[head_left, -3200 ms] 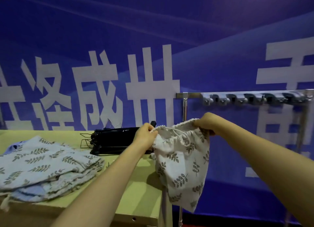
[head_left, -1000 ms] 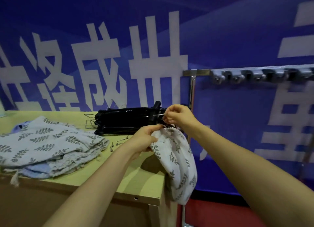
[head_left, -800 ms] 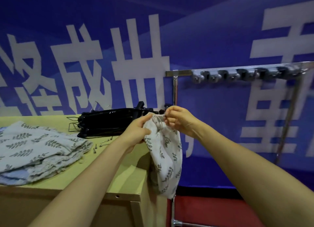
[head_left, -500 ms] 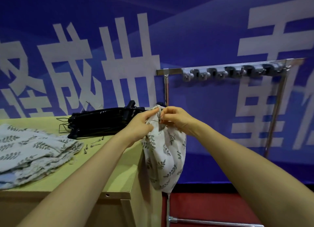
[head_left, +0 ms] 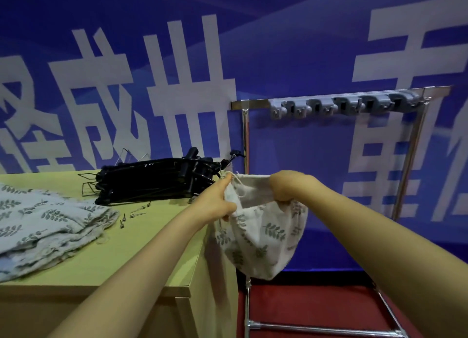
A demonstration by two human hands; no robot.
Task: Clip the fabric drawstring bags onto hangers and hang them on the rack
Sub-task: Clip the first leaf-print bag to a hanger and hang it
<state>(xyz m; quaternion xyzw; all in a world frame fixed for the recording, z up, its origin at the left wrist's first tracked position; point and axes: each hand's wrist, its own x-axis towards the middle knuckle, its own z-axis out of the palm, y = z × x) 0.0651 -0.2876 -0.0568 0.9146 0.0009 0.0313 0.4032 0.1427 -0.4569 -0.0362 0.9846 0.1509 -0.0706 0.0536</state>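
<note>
A white drawstring bag (head_left: 263, 236) with a green leaf print hangs in the air just past the table's right end. My left hand (head_left: 217, 201) grips the left side of its mouth and my right hand (head_left: 286, 188) grips the right side, so the mouth is stretched wide between them. A heap of black clip hangers (head_left: 157, 183) lies on the table behind my left hand. The metal rack (head_left: 336, 102) stands to the right, its top bar carrying a row of grey holders. More leaf-print bags (head_left: 45, 226) lie piled at the table's left.
The yellow-green table (head_left: 141, 256) ends right beside the bag. Small metal pins (head_left: 134, 213) lie loose on it in front of the hangers. A blue banner with large white characters covers the wall behind. The rack's base bars (head_left: 324, 327) rest on red floor.
The bag's mouth was bunched shut between my two hands; now they have moved apart and pulled it wide. The view has shifted to the right and shows more of the rack.
</note>
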